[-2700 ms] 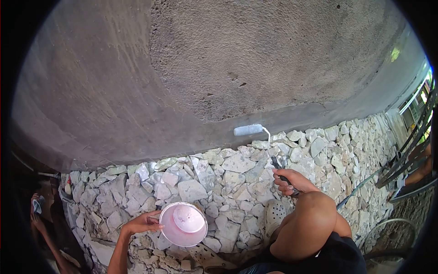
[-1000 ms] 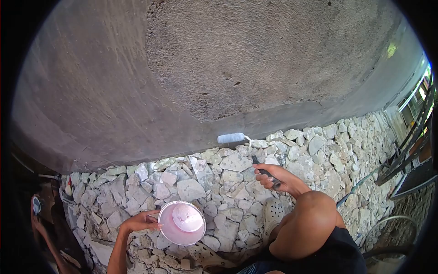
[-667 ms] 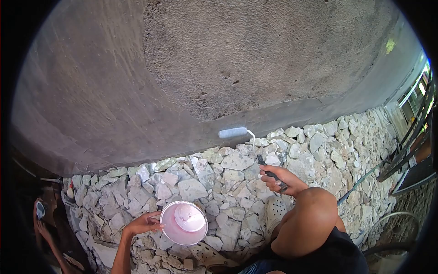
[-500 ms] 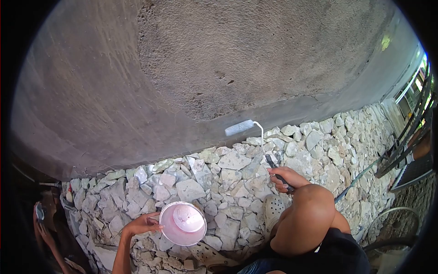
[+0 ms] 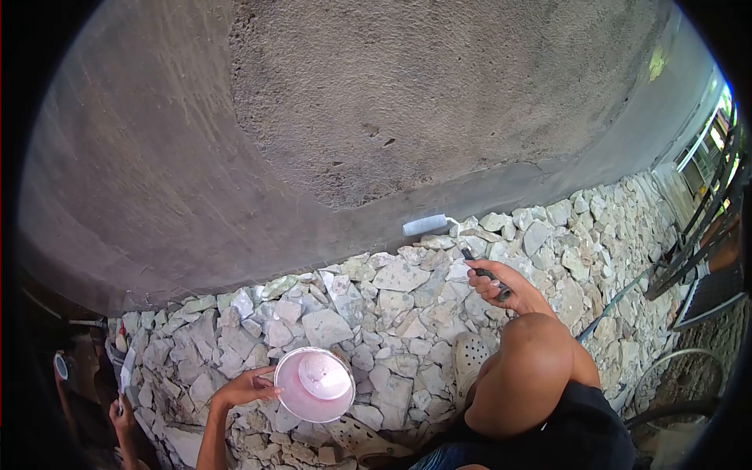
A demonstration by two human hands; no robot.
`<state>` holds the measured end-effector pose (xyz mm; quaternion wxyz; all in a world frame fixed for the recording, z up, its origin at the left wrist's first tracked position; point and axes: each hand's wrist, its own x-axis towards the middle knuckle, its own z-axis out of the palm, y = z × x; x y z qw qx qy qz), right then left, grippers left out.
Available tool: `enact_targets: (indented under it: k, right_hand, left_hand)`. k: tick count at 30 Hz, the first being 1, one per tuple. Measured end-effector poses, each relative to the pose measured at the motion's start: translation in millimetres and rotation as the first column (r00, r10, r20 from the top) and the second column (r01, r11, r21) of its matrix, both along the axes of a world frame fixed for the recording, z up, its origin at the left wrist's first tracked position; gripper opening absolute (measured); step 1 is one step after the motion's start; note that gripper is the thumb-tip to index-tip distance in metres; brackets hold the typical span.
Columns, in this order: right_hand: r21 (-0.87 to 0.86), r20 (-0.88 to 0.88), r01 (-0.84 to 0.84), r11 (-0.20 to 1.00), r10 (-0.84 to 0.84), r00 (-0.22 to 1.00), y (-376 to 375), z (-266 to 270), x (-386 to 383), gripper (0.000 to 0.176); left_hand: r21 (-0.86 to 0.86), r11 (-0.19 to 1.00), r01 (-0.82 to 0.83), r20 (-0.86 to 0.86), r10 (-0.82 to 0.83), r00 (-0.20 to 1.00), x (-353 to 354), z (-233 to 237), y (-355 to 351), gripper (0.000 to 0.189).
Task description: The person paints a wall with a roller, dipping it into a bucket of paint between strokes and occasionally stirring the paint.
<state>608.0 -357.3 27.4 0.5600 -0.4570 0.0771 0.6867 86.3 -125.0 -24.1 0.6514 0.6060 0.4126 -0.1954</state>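
My right hand (image 5: 501, 282) grips the dark handle of a small paint roller (image 5: 424, 225). Its pale sleeve lies against the bottom strip of the grey concrete wall (image 5: 392, 117), just above the stones. My left hand (image 5: 247, 386) holds the rim of a pink-white bucket (image 5: 315, 384) with pale liquid inside, low over the rubble. My bent right knee (image 5: 533, 352) sits just below the right hand.
Broken white stones (image 5: 376, 305) cover the ground along the wall. A perforated clog (image 5: 470, 356) rests on them by my knee. Another person's hand (image 5: 121, 411) with a roller shows at the lower left. Metal bars (image 5: 705, 227) and a hose (image 5: 619, 305) lie to the right.
The roller went left along the wall's base, then came back right and slightly down. My right hand followed it. The bucket stayed in my left hand.
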Motion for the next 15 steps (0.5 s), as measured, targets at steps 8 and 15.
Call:
enact_targets:
  k: [8, 15]
  right_hand:
    - [0.021, -0.046, -0.032, 0.999, 0.032, 0.998, -0.8, -17.8, 12.1, 0.022]
    - [0.01, -0.048, -0.022, 1.0, 0.022, 0.999, 11.7, -19.6, 1.0, 0.022]
  left_hand:
    - [-0.003, 1.0, 0.025, -0.02, -0.025, 0.999, 0.5, -3.2, 5.5, 0.074]
    - [0.021, 1.0, 0.005, -0.007, -0.005, 1.0, -1.5, -1.5, 0.4, 0.073]
